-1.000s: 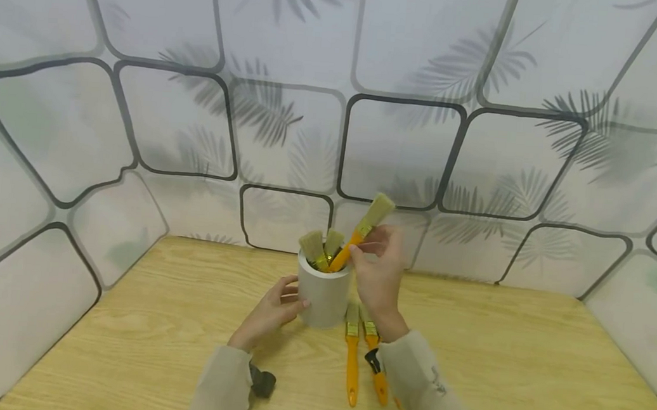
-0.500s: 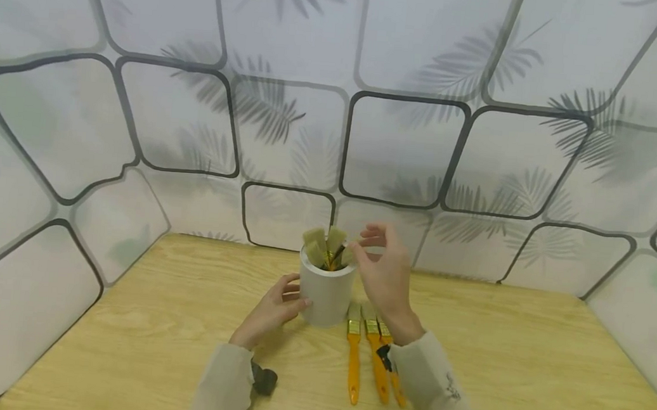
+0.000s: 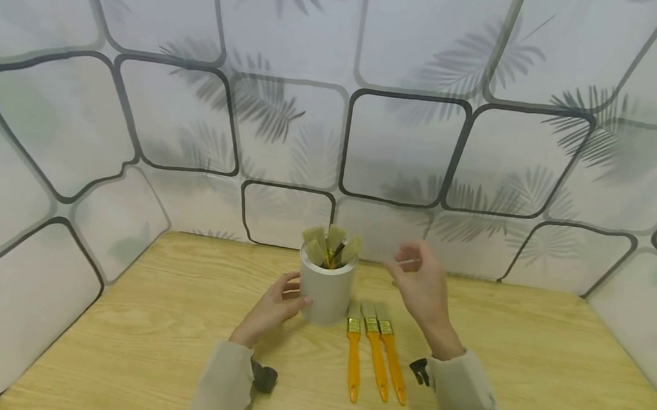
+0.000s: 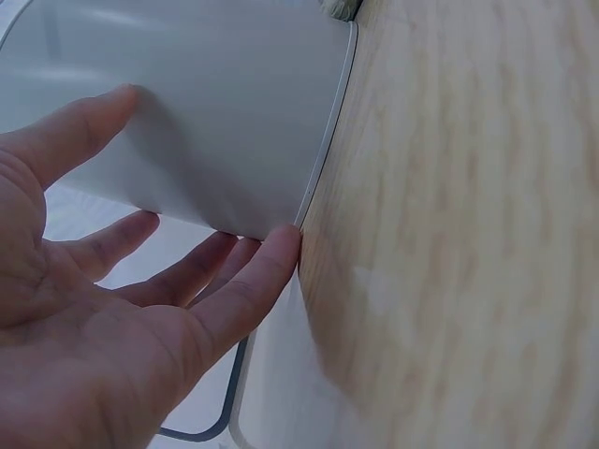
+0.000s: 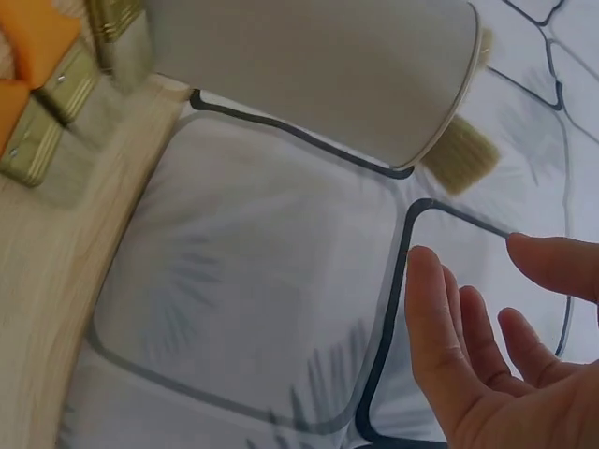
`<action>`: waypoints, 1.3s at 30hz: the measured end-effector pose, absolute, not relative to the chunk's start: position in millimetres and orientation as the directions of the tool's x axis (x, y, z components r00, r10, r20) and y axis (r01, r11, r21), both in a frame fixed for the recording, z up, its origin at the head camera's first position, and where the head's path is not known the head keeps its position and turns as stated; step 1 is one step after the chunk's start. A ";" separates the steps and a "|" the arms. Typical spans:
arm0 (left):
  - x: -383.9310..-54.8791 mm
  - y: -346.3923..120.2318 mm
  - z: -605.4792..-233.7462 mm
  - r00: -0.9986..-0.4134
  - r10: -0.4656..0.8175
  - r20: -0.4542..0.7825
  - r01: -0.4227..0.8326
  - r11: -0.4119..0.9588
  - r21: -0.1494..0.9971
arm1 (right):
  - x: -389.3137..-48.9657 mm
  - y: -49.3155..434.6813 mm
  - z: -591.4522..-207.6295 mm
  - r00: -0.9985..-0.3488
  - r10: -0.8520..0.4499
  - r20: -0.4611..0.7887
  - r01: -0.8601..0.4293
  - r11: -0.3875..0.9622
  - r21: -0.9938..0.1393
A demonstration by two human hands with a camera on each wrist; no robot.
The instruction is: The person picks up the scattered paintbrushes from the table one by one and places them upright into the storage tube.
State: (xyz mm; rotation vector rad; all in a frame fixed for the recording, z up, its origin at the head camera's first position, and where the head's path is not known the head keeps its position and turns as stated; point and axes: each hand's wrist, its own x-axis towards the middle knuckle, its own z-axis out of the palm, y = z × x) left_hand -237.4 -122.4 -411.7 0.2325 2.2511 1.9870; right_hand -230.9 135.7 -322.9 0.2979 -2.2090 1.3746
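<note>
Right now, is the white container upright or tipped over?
Upright: in the head view, the white container stands base-down on the table, mouth facing up, with brush bristles sticking out.

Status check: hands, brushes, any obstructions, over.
Left hand holds cup. Right hand empty, apart from cup. Brushes bristles-up inside; three loose brushes on table. Nothing visibly in the way.

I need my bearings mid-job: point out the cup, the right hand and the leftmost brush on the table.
Cup (image 3: 326, 298): head view, front of its wall.
Right hand (image 3: 425, 291): head view, middle of the hand.
Leftmost brush (image 3: 355, 354): head view, its orange handle.
</note>
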 end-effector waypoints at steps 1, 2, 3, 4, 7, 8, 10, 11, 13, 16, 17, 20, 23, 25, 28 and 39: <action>-237.9 -122.4 -411.8 -0.980 0.201 0.006 0.031 0.121 0.992 | -230.2 138.2 -323.5 -0.853 0.082 0.515 -0.426 0.461 -0.779; -238.2 -122.2 -411.9 -0.980 0.197 0.005 0.030 0.124 0.992 | -229.6 140.7 -324.2 -0.863 0.080 0.499 -0.412 0.460 -0.786; -238.4 -122.1 -411.7 -0.981 0.193 0.007 0.032 0.129 0.991 | -228.6 143.1 -324.9 -0.872 0.077 0.484 -0.400 0.457 -0.795; -238.5 -121.9 -411.6 -0.982 0.191 0.006 0.032 0.132 0.991 | -227.3 145.4 -325.6 -0.880 0.074 0.469 -0.388 0.458 -0.800; -238.3 -121.4 -410.9 -0.983 0.186 0.005 0.031 0.141 0.989 | -223.9 151.8 -327.5 -0.904 0.061 0.424 -0.351 0.464 -0.814; -238.2 -121.3 -411.0 -0.983 0.184 0.003 0.030 0.144 0.989 | -223.0 153.7 -328.3 -0.910 0.056 0.411 -0.340 0.467 -0.816; -236.9 -120.9 -410.7 -0.983 0.186 0.000 0.027 0.142 0.989 | -220.5 157.5 -329.8 -0.921 0.046 0.386 -0.319 0.477 -0.819; -235.7 -120.5 -410.7 -0.983 0.185 -0.002 0.025 0.141 0.990 | -219.1 159.6 -330.6 -0.927 0.041 0.373 -0.309 0.480 -0.821; -233.6 -119.8 -410.1 -0.983 0.184 -0.003 0.024 0.141 0.990 | -216.5 163.9 -332.7 -0.938 0.029 0.346 -0.289 0.490 -0.823; -230.5 -119.1 -409.7 -0.983 0.185 -0.006 0.021 0.146 0.989 | -212.6 170.7 -336.1 -0.954 0.007 0.301 -0.257 0.503 -0.825; -229.5 -118.8 -409.4 -0.983 0.183 -0.008 0.020 0.146 0.989 | -211.4 172.8 -337.3 -0.959 0.000 0.284 -0.245 0.507 -0.826; -226.7 -118.0 -409.0 -0.984 0.179 -0.011 0.016 0.151 0.988 | -209.1 178.5 -340.9 -0.973 -0.020 0.231 -0.208 0.515 -0.832; -223.7 -117.0 -409.0 -0.985 0.173 -0.016 0.011 0.153 0.988 | -207.7 182.9 -344.4 -0.984 -0.033 0.175 -0.167 0.516 -0.840; -221.6 -116.1 -409.5 -0.986 0.168 -0.015 0.011 0.156 0.988 | -207.3 185.5 -346.8 -0.989 -0.047 0.139 -0.144 0.506 -0.850; -218.3 -114.5 -410.3 -0.987 0.157 -0.013 0.011 0.156 0.988 | -206.6 189.1 -351.5 -0.994 -0.073 0.086 -0.111 0.493 -0.863; -206.7 -110.1 -409.5 -0.989 0.150 -0.016 0.006 0.142 0.990 | -202.7 197.9 -369.4 -0.981 -0.179 -0.071 -0.023 0.473 -0.881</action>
